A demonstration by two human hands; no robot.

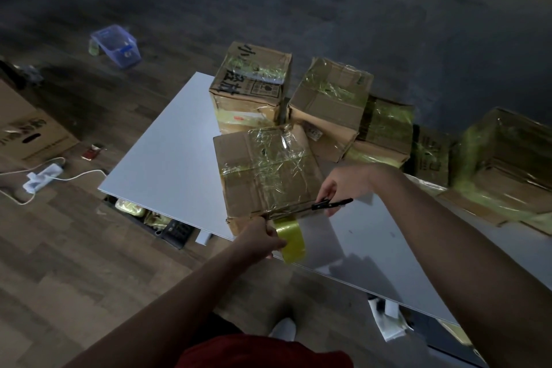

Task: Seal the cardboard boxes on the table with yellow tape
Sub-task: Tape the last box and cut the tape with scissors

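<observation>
A cardboard box (268, 170) wrapped in shiny yellowish tape lies near the front edge of the white table (167, 140). My left hand (263, 237) grips a roll of yellow tape (291, 237) just below the box's near edge, with a strip running up to the box. My right hand (339, 188) holds black-handled scissors (328, 205) whose blades point left along the box's near edge, at the tape strip.
Several more taped boxes stand behind: one (251, 81) at the back, another (331, 101) beside it, more (504, 158) to the right. On the wooden floor are a blue plastic basket (116, 45), a large carton (27, 128) and a white power strip (43, 178).
</observation>
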